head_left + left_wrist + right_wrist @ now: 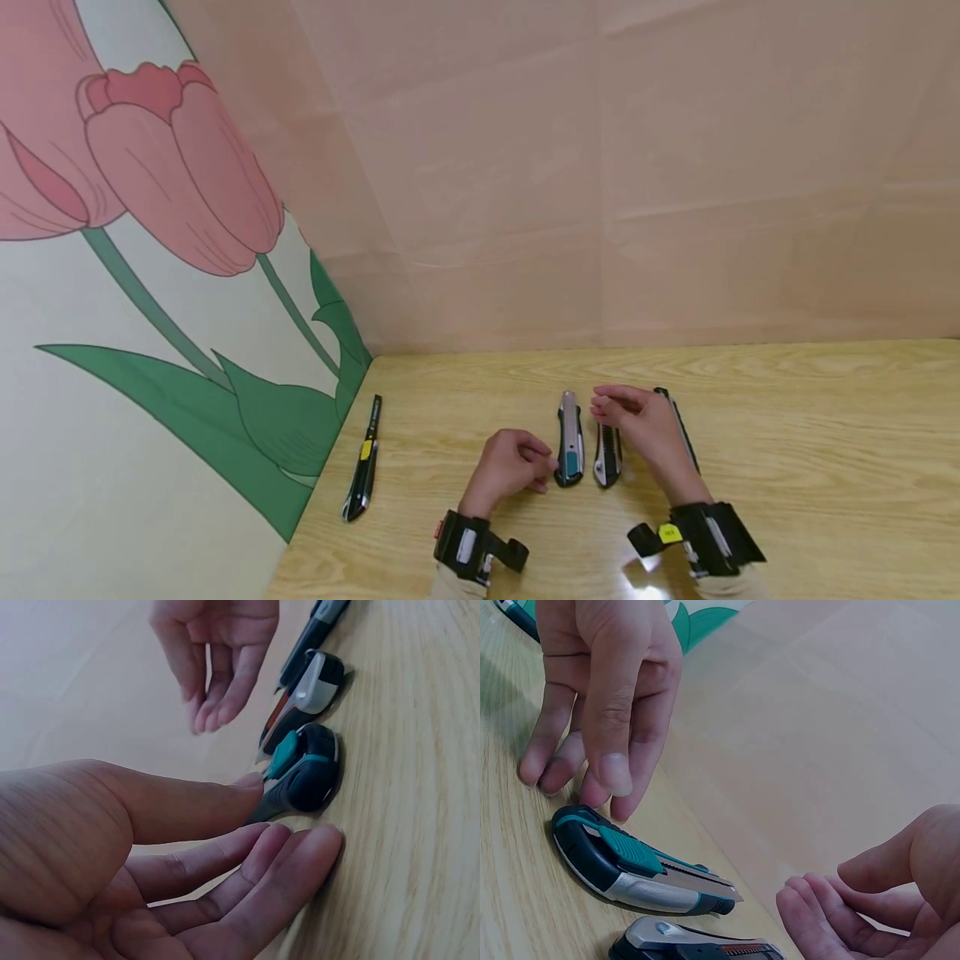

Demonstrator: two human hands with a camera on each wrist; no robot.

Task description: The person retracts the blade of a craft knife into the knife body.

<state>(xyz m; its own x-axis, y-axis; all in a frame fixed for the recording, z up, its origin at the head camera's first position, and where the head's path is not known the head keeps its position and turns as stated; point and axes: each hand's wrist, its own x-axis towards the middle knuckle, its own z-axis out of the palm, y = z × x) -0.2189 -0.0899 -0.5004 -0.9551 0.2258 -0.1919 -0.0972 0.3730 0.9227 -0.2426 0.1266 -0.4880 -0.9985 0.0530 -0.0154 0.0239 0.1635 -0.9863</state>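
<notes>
Four-fingered detail shows best in the wrist views, where neither hand holds anything. My left hand [512, 467] is just left of a utility knife with a teal slider [571, 442], its fingertips right at the knife's near end. Loosely bent, the thumb and fingers of that hand stand apart in the left wrist view. Above the far end of a black and silver utility knife [608, 458] hovers my right hand [648, 429], fingers relaxed, covering that end in the head view. A dark, slim knife [678, 429] lies partly hidden behind the right hand.
Another utility knife with a yellow slider [365, 454] lies at the left of the wooden table [840, 450]. A wall with a tulip print [180, 167] borders the table's left edge. Pinkish sheeting [600, 167] hangs along the back.
</notes>
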